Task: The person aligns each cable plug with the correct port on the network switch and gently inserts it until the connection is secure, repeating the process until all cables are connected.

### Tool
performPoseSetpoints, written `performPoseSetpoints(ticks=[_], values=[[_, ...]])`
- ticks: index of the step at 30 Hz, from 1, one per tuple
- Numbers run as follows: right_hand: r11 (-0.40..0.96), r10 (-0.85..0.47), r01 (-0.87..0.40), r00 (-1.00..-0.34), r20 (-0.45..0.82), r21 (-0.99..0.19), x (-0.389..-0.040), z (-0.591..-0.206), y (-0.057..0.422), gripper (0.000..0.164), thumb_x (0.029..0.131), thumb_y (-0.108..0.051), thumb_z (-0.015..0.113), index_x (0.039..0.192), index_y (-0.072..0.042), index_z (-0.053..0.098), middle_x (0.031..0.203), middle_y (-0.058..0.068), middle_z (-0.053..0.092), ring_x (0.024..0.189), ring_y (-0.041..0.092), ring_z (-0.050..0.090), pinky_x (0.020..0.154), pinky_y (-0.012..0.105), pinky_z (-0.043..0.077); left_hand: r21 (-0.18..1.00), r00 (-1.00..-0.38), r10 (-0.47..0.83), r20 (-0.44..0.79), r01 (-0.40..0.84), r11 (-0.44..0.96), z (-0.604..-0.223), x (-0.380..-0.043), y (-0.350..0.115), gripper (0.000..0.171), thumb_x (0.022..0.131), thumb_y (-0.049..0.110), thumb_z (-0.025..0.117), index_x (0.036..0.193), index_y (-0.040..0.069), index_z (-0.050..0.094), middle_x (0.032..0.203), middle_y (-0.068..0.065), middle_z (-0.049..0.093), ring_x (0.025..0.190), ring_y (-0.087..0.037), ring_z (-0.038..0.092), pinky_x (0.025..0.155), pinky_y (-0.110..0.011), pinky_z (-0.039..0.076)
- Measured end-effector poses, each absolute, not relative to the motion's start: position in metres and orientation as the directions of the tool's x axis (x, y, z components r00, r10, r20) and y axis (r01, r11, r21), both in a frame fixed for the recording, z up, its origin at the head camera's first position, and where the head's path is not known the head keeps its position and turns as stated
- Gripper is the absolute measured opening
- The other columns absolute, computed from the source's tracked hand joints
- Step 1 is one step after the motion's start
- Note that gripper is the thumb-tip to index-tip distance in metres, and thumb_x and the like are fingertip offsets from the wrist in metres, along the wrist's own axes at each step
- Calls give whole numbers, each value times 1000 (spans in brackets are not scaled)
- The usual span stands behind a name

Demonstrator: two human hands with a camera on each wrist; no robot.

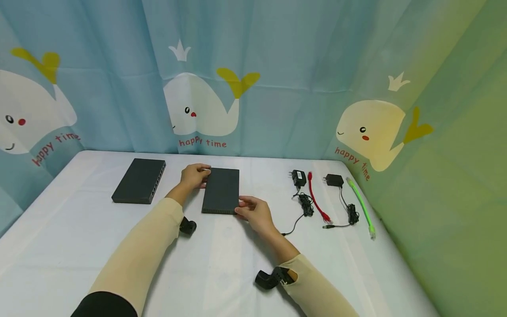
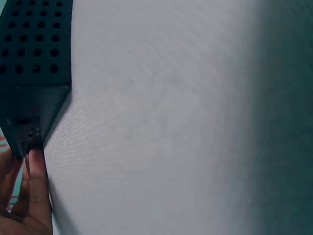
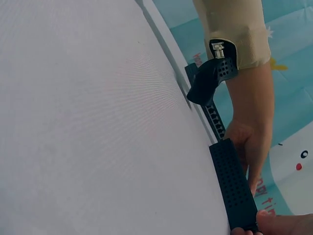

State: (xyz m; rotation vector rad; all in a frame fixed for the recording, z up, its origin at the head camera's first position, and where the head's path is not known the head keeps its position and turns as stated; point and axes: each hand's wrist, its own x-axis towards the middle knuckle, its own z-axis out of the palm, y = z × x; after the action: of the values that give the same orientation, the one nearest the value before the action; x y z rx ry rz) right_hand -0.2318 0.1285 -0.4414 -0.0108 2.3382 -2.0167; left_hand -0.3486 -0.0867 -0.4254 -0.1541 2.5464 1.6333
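Black box (image 1: 220, 190), left hand (image 1: 194, 176) gripping far corner, right hand (image 1: 256, 214) nearer

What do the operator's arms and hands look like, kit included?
Left hand and right hand: no gloves. Left sleeve and right sleeve: plain beige, with black fabric above the left one. Each wrist has a black device, left and right; no cables visible on them.

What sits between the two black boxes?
In the head view, the left hand and its wrist, with bare table beside them, lie between the left box and right box.
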Motion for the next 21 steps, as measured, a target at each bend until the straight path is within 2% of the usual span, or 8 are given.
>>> performPoseSetpoints(ticks=[5,12,21], values=[[180,-7,24,-1000,-25,-983,-233,-438,129,35,86,7,70,121,6,67,104,20,66,79,8,64,77,29,62,900,-986,-32,-166,-164,404,-427,-350,-90,33,100,19,60,131,9,64,124,-17,63,93,-22,66,62,-23,61],[193,1,26,-1000,-26,-981,-239,-436,130,33,86,10,69,118,9,67,104,22,67,78,8,64,75,26,62,917,-985,-40,-166,-170,362,-424,-345,-95,33,99,17,61,131,6,64,123,-19,63,78,-11,63,65,-25,62],[211,9,55,-998,-55,-976,-249,-432,132,32,86,10,68,118,7,69,108,22,68,81,10,67,74,24,62,916,-980,-56,-189,-197,350,-425,-341,-103,36,99,18,61,133,6,62,127,-19,62,76,-8,65,69,-25,62]])
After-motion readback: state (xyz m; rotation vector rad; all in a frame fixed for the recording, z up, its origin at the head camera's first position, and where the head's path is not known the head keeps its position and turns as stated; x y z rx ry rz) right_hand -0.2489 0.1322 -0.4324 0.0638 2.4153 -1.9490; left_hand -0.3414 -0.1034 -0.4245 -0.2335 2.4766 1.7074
